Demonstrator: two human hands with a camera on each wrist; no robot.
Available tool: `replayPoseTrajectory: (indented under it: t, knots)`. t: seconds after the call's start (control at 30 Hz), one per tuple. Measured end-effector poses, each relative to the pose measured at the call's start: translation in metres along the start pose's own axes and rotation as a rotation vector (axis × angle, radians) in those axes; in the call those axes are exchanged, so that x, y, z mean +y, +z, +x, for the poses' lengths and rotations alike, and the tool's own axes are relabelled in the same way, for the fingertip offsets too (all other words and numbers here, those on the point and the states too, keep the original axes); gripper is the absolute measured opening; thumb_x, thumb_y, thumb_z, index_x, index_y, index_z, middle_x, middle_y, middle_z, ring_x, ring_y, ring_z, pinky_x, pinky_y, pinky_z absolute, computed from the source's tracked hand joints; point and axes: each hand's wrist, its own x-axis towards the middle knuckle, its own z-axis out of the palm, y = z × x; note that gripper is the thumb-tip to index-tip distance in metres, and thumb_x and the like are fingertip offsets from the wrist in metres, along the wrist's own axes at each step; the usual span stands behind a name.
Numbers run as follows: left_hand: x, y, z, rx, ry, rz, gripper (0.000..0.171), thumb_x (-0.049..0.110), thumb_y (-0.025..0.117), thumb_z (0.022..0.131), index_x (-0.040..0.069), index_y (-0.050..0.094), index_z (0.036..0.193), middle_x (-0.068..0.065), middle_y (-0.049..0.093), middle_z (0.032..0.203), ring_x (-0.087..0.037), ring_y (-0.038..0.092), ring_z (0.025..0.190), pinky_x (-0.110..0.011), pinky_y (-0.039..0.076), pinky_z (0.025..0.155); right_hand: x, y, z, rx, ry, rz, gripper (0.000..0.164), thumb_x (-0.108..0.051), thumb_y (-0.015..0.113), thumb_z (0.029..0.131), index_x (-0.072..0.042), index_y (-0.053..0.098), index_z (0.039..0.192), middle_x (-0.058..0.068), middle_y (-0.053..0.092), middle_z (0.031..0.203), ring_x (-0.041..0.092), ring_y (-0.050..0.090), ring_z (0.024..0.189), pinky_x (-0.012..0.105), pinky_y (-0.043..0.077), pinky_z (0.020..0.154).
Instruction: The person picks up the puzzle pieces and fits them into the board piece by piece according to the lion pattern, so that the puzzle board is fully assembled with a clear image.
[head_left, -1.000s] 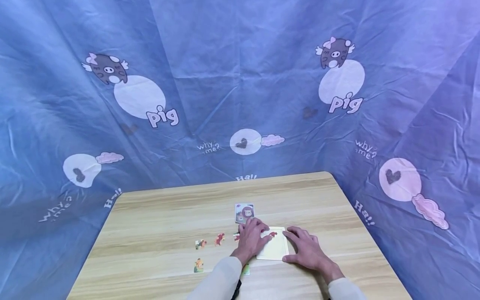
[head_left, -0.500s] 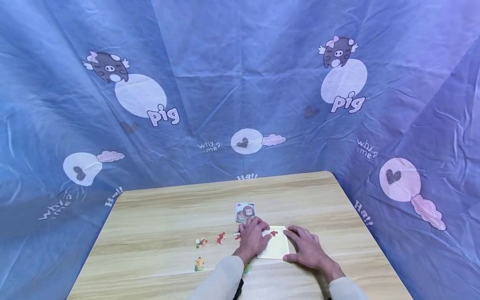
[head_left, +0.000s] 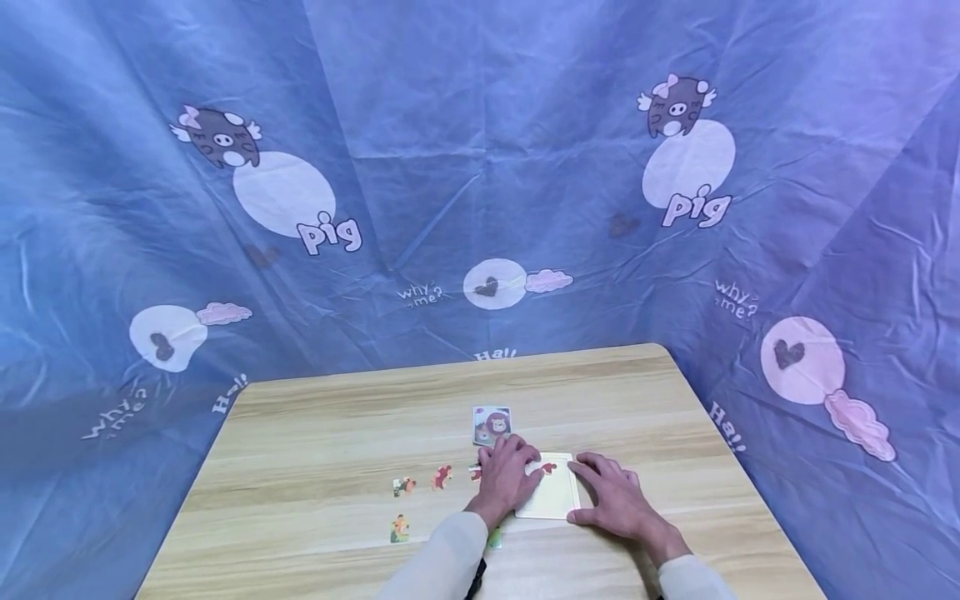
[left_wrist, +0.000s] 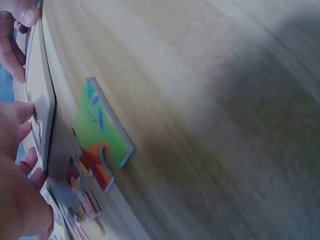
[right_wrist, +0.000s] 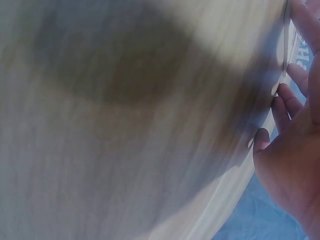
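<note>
A cream square puzzle tray (head_left: 551, 500) lies flat on the table between the two hands. Inside it, near the far edge, is a small puzzle piece (head_left: 550, 469) with red on it. My left hand (head_left: 504, 477) reaches over the tray's left side, its thumb and forefinger pinching at the left end of that piece, which they partly hide. On the other side my right hand (head_left: 618, 500) holds the tray, thumb at the near right corner and forefinger at the far right corner. In the right wrist view the other fingers (right_wrist: 281, 112) rest at the table.
Loose puzzle pieces lie left of the tray: an orange one (head_left: 400, 527), a green-and-orange one (head_left: 404, 487), a red one (head_left: 442, 477), and a green one (left_wrist: 102, 125) beside the left forearm. A picture card (head_left: 491, 425) with lions lies beyond the left hand. Blue printed cloth (head_left: 420, 208) hangs behind the table.
</note>
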Motion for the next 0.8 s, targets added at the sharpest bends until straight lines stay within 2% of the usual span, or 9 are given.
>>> replayPoseTrajectory:
  t: [0.3,0.57,0.8]
  knots:
    - [-0.002,-0.004,-0.002,-0.015,-0.008,-0.003,0.021,0.04,0.069,0.083,0.029,0.072,0.1,0.007,0.06,0.104,-0.015,0.049,0.098,-0.035,0.028,0.077,-0.002,0.002,0.0,0.003,-0.015,-0.003,0.086,-0.062,0.076,0.066,-0.018,0.055,0.137,0.006,0.047,0.144,0.028,0.043,0.13,0.047,0.033,0.09]
    - [-0.004,-0.01,-0.002,-0.044,-0.005,-0.013,0.029,0.044,0.067,0.082,0.028,0.07,0.106,0.009,0.061,0.107,-0.014,0.051,0.102,-0.033,0.029,0.077,-0.002,0.003,0.001,0.011,-0.016,-0.006,0.086,-0.062,0.076,0.066,-0.018,0.055,0.136,0.006,0.047,0.143,0.028,0.044,0.13,0.048,0.033,0.09]
    - [-0.01,-0.016,-0.007,-0.027,0.007,-0.011,0.035,0.044,0.068,0.08,0.027,0.068,0.11,0.007,0.062,0.111,-0.016,0.052,0.104,-0.036,0.034,0.082,0.0,0.002,-0.001,0.043,-0.02,0.004,0.086,-0.061,0.077,0.066,-0.017,0.056,0.136,0.007,0.049,0.142,0.029,0.045,0.128,0.049,0.033,0.09]
